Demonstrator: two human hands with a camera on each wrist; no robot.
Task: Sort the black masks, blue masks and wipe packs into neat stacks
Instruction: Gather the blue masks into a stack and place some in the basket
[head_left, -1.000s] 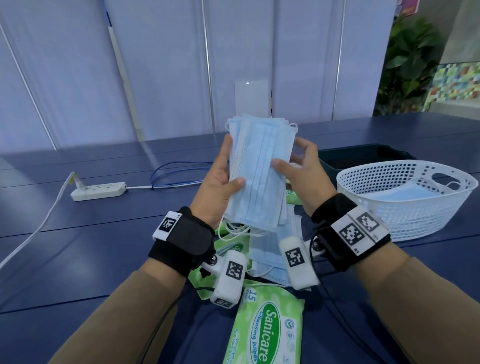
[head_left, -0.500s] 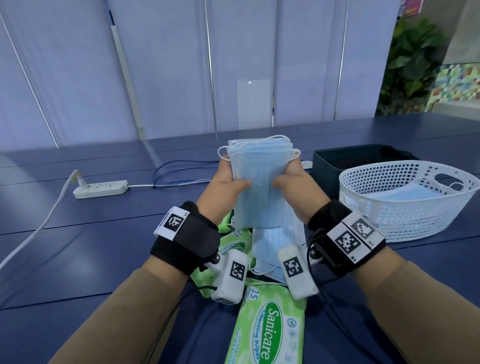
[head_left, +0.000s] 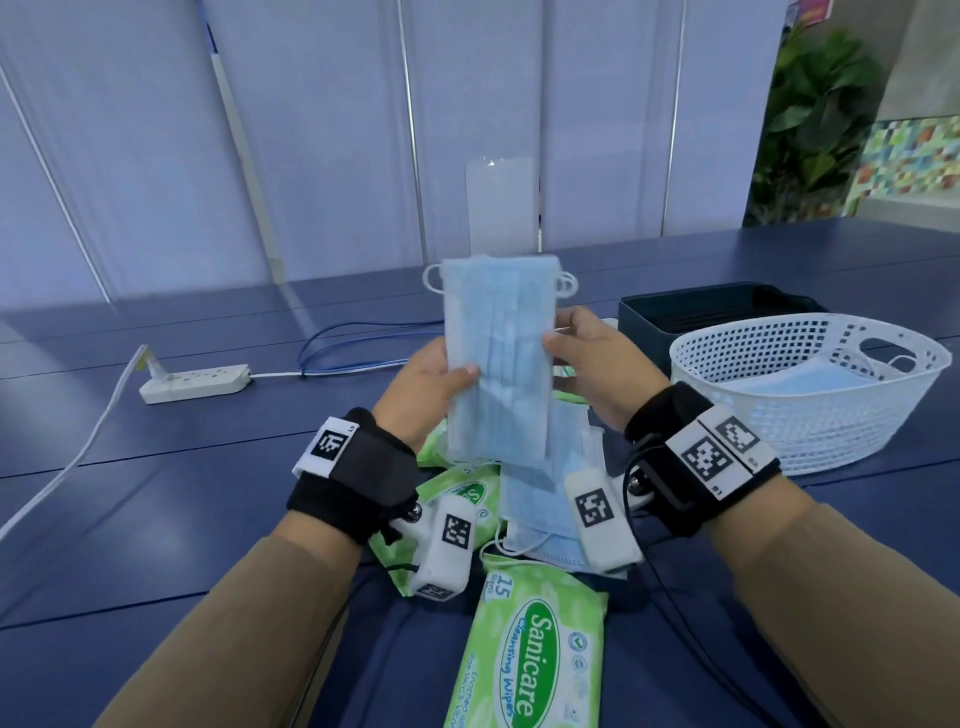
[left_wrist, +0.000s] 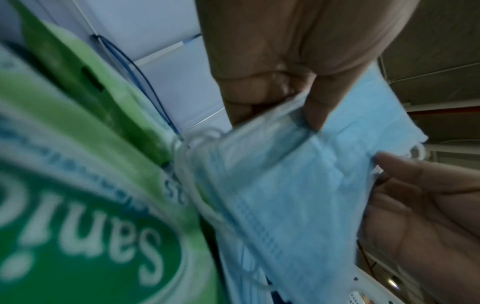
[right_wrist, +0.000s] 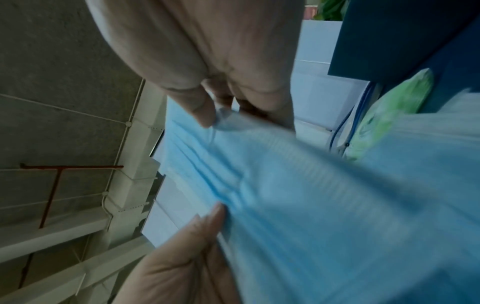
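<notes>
Both hands, left hand (head_left: 426, 387) and right hand (head_left: 597, 358), are gripping the blue masks (head_left: 498, 358) upright above the worktop (head_left: 156, 493), now squared from the earlier fanned spread and nearly ready for stacking beside the wipe packs (head_left: 535, 644)

Both hands, left (head_left: 423, 384) and right (head_left: 597, 358), raised, thumbs pinching inward.

masks (head_left: 498, 358) held upright between both hands above wipe packs (head_left: 530, 649), basket (head_left: 810, 415) right, power strip (head_left: 195, 383) left
</notes>
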